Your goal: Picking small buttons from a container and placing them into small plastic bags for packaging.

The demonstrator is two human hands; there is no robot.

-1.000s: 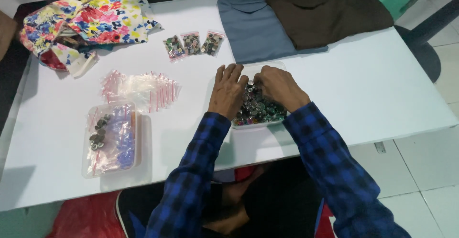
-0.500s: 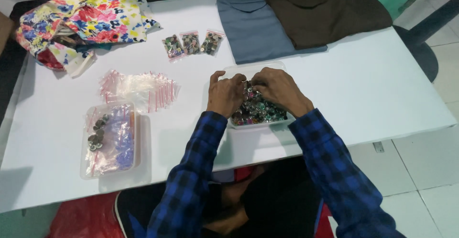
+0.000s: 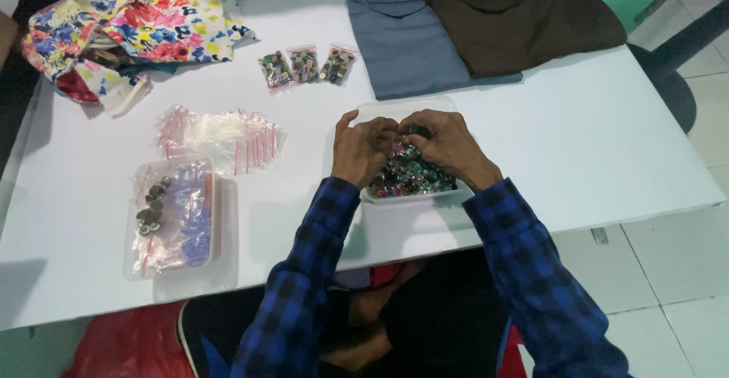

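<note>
Both hands meet over a clear plastic tray [image 3: 383,109] filled with small shiny multicoloured buttons [image 3: 414,177]. My left hand [image 3: 363,148] has its fingers curled and pinched toward my right hand [image 3: 444,144], which is curled the same way. Some small item seems pinched between the fingertips of both hands, too small to make out. Both forearms wear blue and black checked sleeves.
White table [image 3: 577,135]. Three small filled zip bags [image 3: 306,66] lie beyond the tray. A pile of empty zip bags [image 3: 220,135] and a clear box with bagged buttons [image 3: 173,218] are at left. Floral cloth [image 3: 129,32] at back left, grey cloth [image 3: 402,32] and brown cloth [image 3: 516,13] at back.
The hands have drawn closer together over the tray, fingertips now meeting. The view has shifted slightly; other items stay put.
</note>
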